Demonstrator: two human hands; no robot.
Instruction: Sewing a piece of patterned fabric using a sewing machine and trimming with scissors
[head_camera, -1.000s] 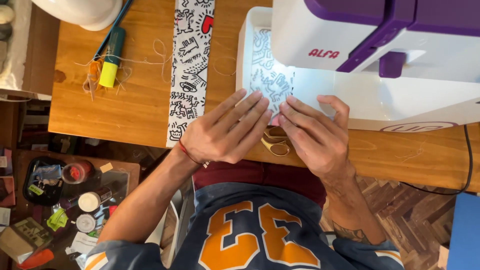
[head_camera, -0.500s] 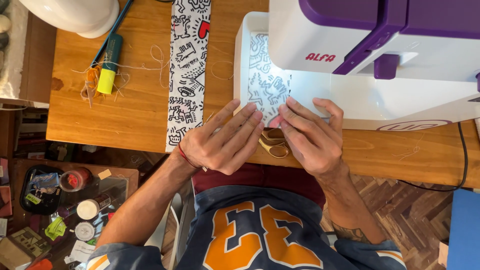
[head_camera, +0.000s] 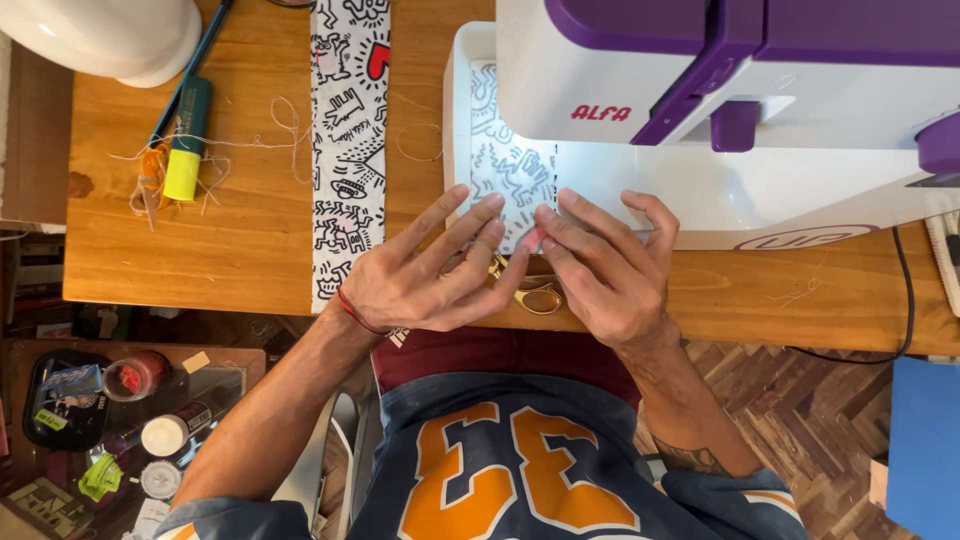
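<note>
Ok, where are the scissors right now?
In the head view, the gold-handled scissors lie on the wooden table at its near edge, partly hidden between the left hand and right hand, just before the sewing machine.

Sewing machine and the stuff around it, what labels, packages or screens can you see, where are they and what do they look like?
Red logo on the white and purple sewing machine: small, on its front.
Oval purple-outlined badge: on the machine base's front edge, right of the right hand.
Small packets and round lidded jars: lower shelf, bottom left; blue, green, white.
No screens.
</note>
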